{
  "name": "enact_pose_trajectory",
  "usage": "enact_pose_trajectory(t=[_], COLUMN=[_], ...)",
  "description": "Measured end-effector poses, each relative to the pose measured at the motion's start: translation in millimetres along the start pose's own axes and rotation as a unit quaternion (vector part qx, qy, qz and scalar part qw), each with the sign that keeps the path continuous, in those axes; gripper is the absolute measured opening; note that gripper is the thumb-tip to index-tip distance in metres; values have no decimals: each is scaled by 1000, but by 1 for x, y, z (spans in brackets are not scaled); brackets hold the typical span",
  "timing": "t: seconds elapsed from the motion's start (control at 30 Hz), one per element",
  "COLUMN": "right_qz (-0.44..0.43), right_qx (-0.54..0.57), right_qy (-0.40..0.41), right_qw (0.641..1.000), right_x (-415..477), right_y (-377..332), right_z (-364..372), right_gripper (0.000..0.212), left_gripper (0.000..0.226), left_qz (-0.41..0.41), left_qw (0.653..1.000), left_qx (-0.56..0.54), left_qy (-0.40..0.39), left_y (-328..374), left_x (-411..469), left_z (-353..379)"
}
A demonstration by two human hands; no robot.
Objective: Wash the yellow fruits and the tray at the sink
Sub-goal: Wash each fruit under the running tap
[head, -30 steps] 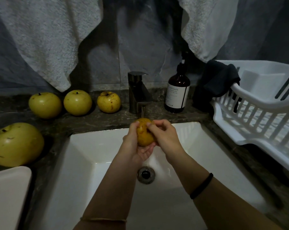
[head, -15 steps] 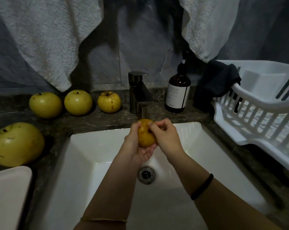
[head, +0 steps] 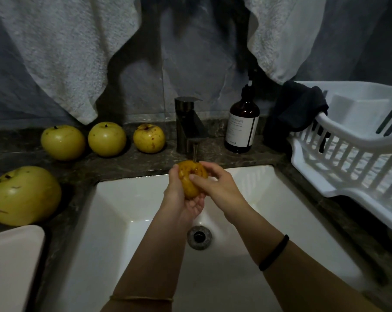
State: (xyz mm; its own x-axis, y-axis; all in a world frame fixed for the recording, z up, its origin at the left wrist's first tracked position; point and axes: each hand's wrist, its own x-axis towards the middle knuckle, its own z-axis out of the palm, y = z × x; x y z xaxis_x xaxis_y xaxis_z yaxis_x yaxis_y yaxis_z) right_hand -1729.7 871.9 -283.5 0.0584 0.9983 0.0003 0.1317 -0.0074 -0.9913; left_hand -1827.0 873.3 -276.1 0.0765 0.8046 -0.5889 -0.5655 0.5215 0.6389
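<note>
Held over the white sink point(head: 123, 199), just under the thin stream of water point(head: 194, 153) from the dark faucet point(head: 188, 124): a wet, brown-blotched yellow fruit point(head: 191, 180). Cupped from below and the left in the left hand point(head: 181, 199), fingers curled up around it; gripped from the right by the right hand point(head: 217, 188), thumb laid across its front, other fingers bent round the far side. Straight below, in the basin floor, the round metal drain point(head: 199, 237). On the dark stone surface point(head: 213, 154) left of the faucet, a row of three yellow fruits point(head: 106, 139), stems up, near one another but not touching. Nearer and further left, a large yellow fruit point(head: 24, 195) lying tilted, just beyond the corner of a white tray point(head: 12, 266) at the bottom left edge. Right of the faucet, an amber pump bottle point(head: 242, 124), upright; past that, a dark cloth point(head: 298, 111) draped over the rim of a white slatted dish rack point(head: 348, 158). Against the grey wall above, two pale towels point(head: 62, 52). Round the right wrist, a black band point(head: 274, 253).
</note>
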Motion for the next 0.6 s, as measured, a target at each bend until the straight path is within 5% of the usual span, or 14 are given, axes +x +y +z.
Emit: enact_pose_trajectory(t=[0.17, 0.33, 0.6], right_qz=[-3, 13, -28], right_qx=[27, 53, -42], right_qy=[-18, -13, 7], right_qw=[999, 998, 999], right_x=[-3, -1, 1], right_y=[-2, -3, 6], right_z=[0, -3, 2], right_gripper=[56, 40, 55], left_gripper=[65, 67, 64], left_qz=[4, -9, -4], left_qw=[1000, 1000, 1000], left_qx=[-20, -17, -16], left_qy=[1, 4, -3], left_y=[1, 1, 0], left_x=[-1, -1, -1], left_z=[0, 0, 0])
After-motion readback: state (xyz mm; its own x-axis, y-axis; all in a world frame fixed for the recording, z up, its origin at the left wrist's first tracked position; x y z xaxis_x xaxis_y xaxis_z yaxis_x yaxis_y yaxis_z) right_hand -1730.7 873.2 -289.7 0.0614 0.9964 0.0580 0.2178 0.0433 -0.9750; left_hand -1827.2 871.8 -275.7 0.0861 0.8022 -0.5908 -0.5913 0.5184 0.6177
